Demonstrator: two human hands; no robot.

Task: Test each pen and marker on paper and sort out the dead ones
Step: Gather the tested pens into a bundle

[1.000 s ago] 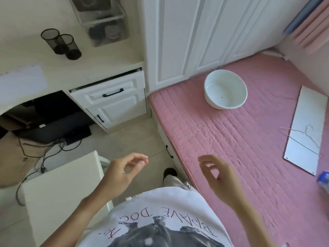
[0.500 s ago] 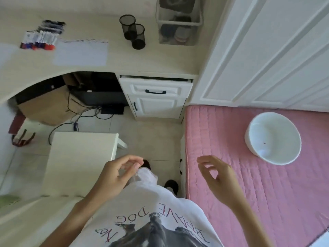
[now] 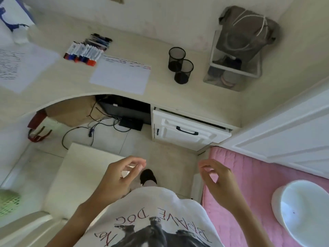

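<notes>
Now my view has swung off the pink bed (image 3: 249, 175) and onto the surface (image 3: 124, 100), so the whole work area shows where a second ago I mostly saw quilt. The markers (image 3: 82, 54) lie in a row with the pens (image 3: 99, 41) just behind them, touching the far corner of the test paper (image 3: 121, 75), which already carries scribbled lines. My left hand (image 3: 117, 177) and right hand (image 3: 216, 177) hang loosely curled, holding nothing, well short of them. I judge testing can start once I step in.
</notes>
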